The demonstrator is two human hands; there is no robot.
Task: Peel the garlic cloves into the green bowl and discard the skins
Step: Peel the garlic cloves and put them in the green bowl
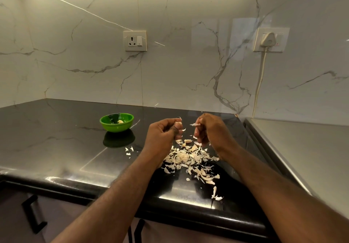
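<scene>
Left grip (162, 135) pinches a garlic clove (178, 123); right grip (211, 131), just beside, pinches skin (194, 124).

Countertop (56, 138): black glossy stone with pale veins. From my remote view it runs from the near edge to the far wall.
Wall (188, 63): white marble-pattern panels with grey veins, at the far side and left.
Socket (135, 41): white plate, far centre. I read one outlet and one switch.
Plug (268, 39): white, seated in a second plate, far right.
Cable (259, 84): white, hangs down from the plug.
Steel surface (311, 148): grey metal top, right, just beside the countertop.
Handle (29, 217): black, on a cabinet front, near left.
</scene>
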